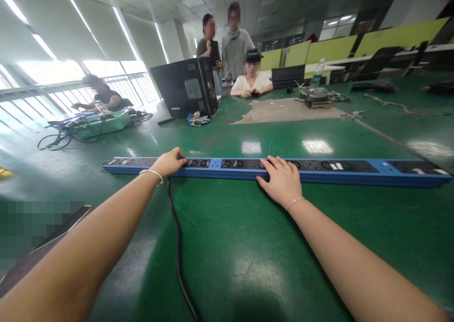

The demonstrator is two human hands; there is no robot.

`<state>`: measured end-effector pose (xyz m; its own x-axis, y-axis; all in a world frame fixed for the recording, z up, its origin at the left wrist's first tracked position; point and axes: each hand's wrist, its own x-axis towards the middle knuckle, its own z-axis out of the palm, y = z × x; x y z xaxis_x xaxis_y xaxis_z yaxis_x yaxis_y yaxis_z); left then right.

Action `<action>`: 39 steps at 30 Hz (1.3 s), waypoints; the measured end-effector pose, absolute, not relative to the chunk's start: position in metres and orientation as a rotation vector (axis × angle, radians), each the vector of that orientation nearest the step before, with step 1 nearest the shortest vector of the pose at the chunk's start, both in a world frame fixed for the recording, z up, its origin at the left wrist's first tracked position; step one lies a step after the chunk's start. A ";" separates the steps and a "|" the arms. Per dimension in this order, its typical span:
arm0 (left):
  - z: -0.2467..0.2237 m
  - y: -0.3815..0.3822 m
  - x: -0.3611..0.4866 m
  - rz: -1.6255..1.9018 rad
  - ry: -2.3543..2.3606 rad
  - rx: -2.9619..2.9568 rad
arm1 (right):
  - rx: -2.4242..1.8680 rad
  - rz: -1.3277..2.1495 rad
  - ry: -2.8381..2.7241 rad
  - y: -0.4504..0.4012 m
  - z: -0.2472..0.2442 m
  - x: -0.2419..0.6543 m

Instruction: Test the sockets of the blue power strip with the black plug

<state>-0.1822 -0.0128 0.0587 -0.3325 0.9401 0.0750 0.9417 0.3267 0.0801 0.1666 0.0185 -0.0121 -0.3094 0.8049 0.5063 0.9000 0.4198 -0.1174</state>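
Note:
A long blue power strip (241, 173) with black socket panels lies across the green table. My left hand (169, 163) is at its left part, fingers closed on something I cannot make out at the socket face. From just under that hand a black cable (178, 246) runs down toward the near edge of the view. Further right, my right hand (282, 180) rests on the strip's middle, its fingers spread over the top and the thumb against the front side.
Beyond the strip stand a black computer case (184, 88), blue-and-white gloves (197, 119) and a green basket (102, 126) with cables. A bottle (317, 75) and metal parts (317, 96) lie at back right. Several people are across the table.

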 end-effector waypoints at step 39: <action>0.080 -0.025 -0.170 -0.752 -2.630 -1.393 | -1.412 -0.231 -2.154 0.020 -0.015 0.166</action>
